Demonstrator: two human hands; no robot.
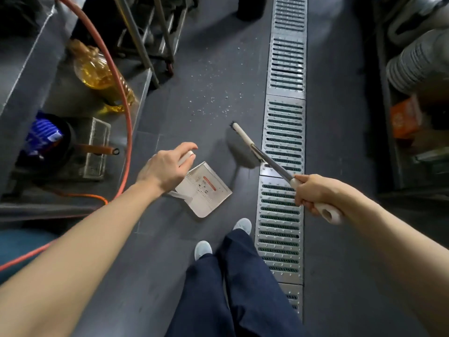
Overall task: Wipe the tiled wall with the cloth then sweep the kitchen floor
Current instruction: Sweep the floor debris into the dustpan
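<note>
Two bare forearms reach in from the bottom corners, above two dark trouser legs and two pale shoes (pixel 202 249) at 6 o'clock. Left hand (pixel 165 166), just left of centre, has its fingers curled round the white handle of one dustpan (pixel 206 190), whose pan rests tilted on the floor (pixel 170 239) below the hand. Right hand (pixel 315 190), at 3 o'clock from the pan, clenches the white grip of one broom (pixel 267 159); its grey shaft slants up-left to a pale head touching the floor at about 12 o'clock from the pan, beside the drain.

One scatter of pale crumbs (pixel 213 93) lies on the floor beyond the broom head, toward 12 o'clock. The floor is dark grey tile. One metal drain grate (pixel 284 142), made of several slotted panels, runs from 12 to 5 o'clock.

At 9 to 10 o'clock a steel shelf (pixel 36 69) holds one oil bottle (pixel 97 71), one wire basket (pixel 97 147) and one dark pot with something blue in it, possibly a packet. One orange hose (pixel 124 93) loops across the shelf. Stacked pale bowls (pixel 418 59) sit at 2 o'clock.
</note>
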